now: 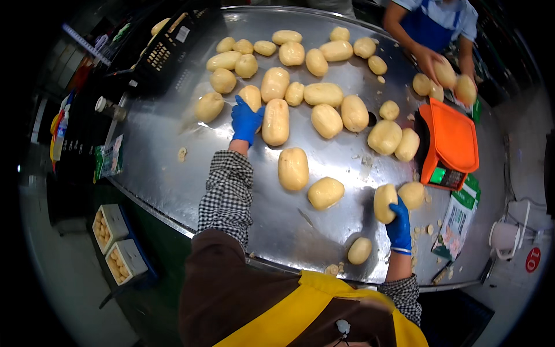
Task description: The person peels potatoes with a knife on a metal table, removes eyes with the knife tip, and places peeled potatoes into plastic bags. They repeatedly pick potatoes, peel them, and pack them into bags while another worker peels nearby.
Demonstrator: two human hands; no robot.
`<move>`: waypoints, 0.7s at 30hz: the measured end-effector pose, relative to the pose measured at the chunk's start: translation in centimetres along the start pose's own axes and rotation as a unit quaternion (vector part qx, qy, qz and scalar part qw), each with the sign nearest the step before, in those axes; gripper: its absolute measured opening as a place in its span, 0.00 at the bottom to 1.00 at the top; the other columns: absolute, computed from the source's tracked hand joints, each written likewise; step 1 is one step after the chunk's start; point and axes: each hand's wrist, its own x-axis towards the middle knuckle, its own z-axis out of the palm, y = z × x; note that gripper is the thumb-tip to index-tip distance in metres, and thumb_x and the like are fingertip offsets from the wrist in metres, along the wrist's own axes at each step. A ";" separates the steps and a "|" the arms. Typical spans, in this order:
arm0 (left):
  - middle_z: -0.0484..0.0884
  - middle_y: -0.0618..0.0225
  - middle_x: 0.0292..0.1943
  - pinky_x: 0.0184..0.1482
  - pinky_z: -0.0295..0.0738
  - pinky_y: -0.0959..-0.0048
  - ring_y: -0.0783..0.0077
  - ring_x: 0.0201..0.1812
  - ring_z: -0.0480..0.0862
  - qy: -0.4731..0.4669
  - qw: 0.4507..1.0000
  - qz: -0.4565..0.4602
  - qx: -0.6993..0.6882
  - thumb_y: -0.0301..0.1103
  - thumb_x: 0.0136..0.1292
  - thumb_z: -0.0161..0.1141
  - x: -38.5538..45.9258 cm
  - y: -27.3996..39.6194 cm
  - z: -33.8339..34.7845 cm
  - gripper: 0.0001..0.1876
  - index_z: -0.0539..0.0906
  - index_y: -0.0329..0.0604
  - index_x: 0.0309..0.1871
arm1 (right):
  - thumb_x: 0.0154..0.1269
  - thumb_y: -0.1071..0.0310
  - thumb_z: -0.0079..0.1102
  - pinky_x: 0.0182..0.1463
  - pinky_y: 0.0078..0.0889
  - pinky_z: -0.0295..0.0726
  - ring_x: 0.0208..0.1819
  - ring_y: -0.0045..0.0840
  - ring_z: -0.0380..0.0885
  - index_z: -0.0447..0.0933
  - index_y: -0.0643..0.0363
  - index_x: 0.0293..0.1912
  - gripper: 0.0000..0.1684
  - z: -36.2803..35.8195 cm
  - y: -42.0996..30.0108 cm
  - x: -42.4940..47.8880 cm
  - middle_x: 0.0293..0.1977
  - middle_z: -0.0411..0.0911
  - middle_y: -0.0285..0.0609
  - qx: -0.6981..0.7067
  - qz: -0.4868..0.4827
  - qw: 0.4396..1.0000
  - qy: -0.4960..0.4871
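Observation:
Many peeled root pieces, which look like lotus root sections, lie on the stainless steel table [173,134]. My left hand [246,121], in a blue glove, is on one pale piece [250,97] among the group left of centre, thumb and fingers around its near end. A thick oblong section [275,122] lies just right of that hand. Near the table's front right, my blue-gloved right hand [398,223] grips an oblong section [384,204] from its right side. Another rounded section [411,195] rests just beyond it. A smaller one [359,250] lies nearer my body.
An orange scale [453,139] stands at right, with printed green-and-white bags [457,217] and a knife [442,272] nearer me. Across the table, a co-worker's hands [427,60] hold sections. A black crate [169,47] stands back left; white bins [125,260] sit below left.

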 end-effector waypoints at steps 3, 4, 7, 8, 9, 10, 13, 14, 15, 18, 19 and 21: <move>0.71 0.38 0.57 0.58 0.68 0.53 0.45 0.58 0.73 -0.001 0.999 0.043 -0.026 0.56 0.48 0.64 -0.6 -1.1 -0.2 0.50 0.55 0.35 0.69 | 0.55 0.55 0.57 0.65 0.47 0.65 0.63 0.46 0.64 0.57 0.61 0.67 0.43 0.0 -0.5 -1.1 0.63 0.63 0.53 0.330 0.042 0.939 -0.091; 0.72 0.39 0.56 0.56 0.70 0.54 0.45 0.57 0.74 -0.026 0.997 0.045 -0.050 0.55 0.48 0.64 -1.1 -1.5 -0.4 0.48 0.57 0.35 0.68 | 0.55 0.52 0.57 0.65 0.49 0.64 0.63 0.48 0.63 0.57 0.60 0.67 0.43 0.1 -0.6 -1.3 0.64 0.61 0.54 0.372 0.042 0.923 -0.083; 0.74 0.41 0.54 0.54 0.72 0.54 0.43 0.53 0.76 -0.006 0.993 0.120 -0.014 0.54 0.47 0.66 -3.5 -1.6 -1.1 0.46 0.62 0.34 0.65 | 0.56 0.47 0.56 0.62 0.51 0.68 0.63 0.49 0.63 0.58 0.57 0.66 0.43 0.1 -0.8 -1.4 0.64 0.61 0.55 0.496 0.038 0.863 -0.086; 0.72 0.40 0.56 0.55 0.71 0.55 0.43 0.56 0.74 -0.031 0.990 0.136 0.026 0.52 0.47 0.67 -4.1 -1.4 -1.3 0.46 0.62 0.33 0.65 | 0.57 0.46 0.56 0.61 0.51 0.69 0.63 0.48 0.63 0.59 0.56 0.66 0.42 0.0 -0.9 -1.5 0.63 0.62 0.55 0.501 0.041 0.862 -0.071; 0.70 0.40 0.58 0.57 0.70 0.56 0.43 0.58 0.73 -0.030 0.986 0.149 0.071 0.51 0.48 0.67 -4.7 -1.3 -1.6 0.46 0.62 0.32 0.65 | 0.58 0.46 0.55 0.60 0.53 0.69 0.63 0.48 0.64 0.60 0.55 0.65 0.40 0.0 -1.0 -1.6 0.62 0.63 0.55 0.535 0.057 0.836 -0.112; 0.67 0.39 0.60 0.59 0.69 0.57 0.43 0.59 0.71 -0.034 0.977 0.182 0.104 0.50 0.48 0.67 -4.9 -1.1 -1.5 0.46 0.61 0.32 0.66 | 0.59 0.46 0.54 0.59 0.52 0.70 0.62 0.48 0.64 0.60 0.55 0.65 0.40 -0.2 -1.1 -1.9 0.62 0.64 0.54 0.530 0.051 0.836 -0.133; 0.55 0.38 0.67 0.64 0.61 0.57 0.40 0.64 0.63 -0.005 0.942 0.282 0.183 0.44 0.51 0.66 -4.6 -1.0 -0.8 0.43 0.60 0.36 0.68 | 0.61 0.44 0.52 0.57 0.51 0.72 0.61 0.47 0.66 0.59 0.55 0.66 0.39 -0.5 -1.3 -2.5 0.61 0.66 0.52 0.514 0.054 0.838 -0.175; 0.54 0.37 0.67 0.64 0.60 0.55 0.38 0.63 0.63 0.001 0.930 0.305 0.203 0.43 0.51 0.65 -4.3 -1.2 -0.3 0.42 0.61 0.39 0.68 | 0.61 0.44 0.51 0.57 0.51 0.72 0.61 0.47 0.66 0.59 0.55 0.66 0.39 -0.7 -1.4 -2.8 0.61 0.66 0.52 0.501 0.053 0.847 -0.169; 0.54 0.36 0.67 0.65 0.59 0.53 0.36 0.63 0.63 -0.015 0.923 0.299 0.242 0.42 0.51 0.64 -3.9 -1.3 0.4 0.41 0.61 0.42 0.68 | 0.62 0.44 0.50 0.57 0.50 0.72 0.60 0.46 0.67 0.59 0.55 0.66 0.39 -0.8 -1.6 -3.0 0.61 0.66 0.51 0.489 0.050 0.855 -0.165; 0.53 0.33 0.67 0.66 0.56 0.51 0.34 0.65 0.59 -0.007 0.945 0.294 0.145 0.42 0.49 0.62 -3.3 -1.8 1.4 0.41 0.62 0.50 0.69 | 0.62 0.39 0.46 0.50 0.44 0.76 0.57 0.42 0.70 0.60 0.54 0.65 0.40 -1.2 -1.9 -4.0 0.59 0.68 0.48 0.368 0.011 0.927 -0.076; 0.52 0.33 0.67 0.67 0.55 0.51 0.34 0.65 0.58 0.002 0.940 0.289 0.181 0.42 0.48 0.61 -3.6 -1.8 1.6 0.40 0.62 0.52 0.69 | 0.61 0.38 0.46 0.50 0.45 0.76 0.56 0.42 0.71 0.61 0.52 0.65 0.40 -1.3 -1.9 -4.4 0.58 0.69 0.48 0.405 0.033 0.911 -0.069; 0.53 0.34 0.67 0.66 0.55 0.50 0.34 0.65 0.58 0.021 0.949 0.280 0.143 0.41 0.48 0.61 -4.6 -1.7 1.3 0.39 0.64 0.53 0.69 | 0.60 0.39 0.48 0.48 0.44 0.78 0.55 0.42 0.72 0.64 0.52 0.64 0.38 -1.6 -2.0 -5.0 0.57 0.71 0.46 0.415 0.060 0.907 -0.036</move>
